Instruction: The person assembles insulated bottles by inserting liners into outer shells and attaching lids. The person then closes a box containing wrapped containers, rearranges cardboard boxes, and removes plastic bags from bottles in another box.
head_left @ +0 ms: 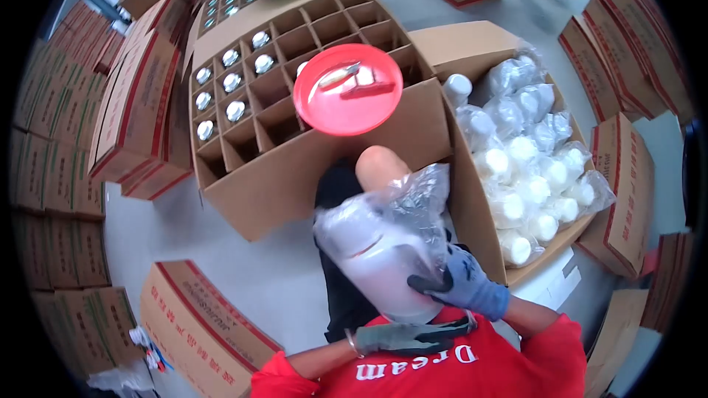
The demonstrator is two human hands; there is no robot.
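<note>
Red shirt cloth [516, 361] lay nearest, and just beyond it a white bottle [387, 273] leaned, wrapped in a clear bag [420, 203], with the right hand [463, 281] curled round its side and the left hand [409, 337] lying almost straight-fingered by its base, whether bearing weight I could not tell. Silver tops [235, 110] stood in only part of the divided carton [332, 162], towards its left edge, while a red basin [324, 116] sat over its near edge. Bagged white-capped bottles [537, 188] remained heaped in the open carton [468, 214] on the right; the held bottle was outside both.
</note>
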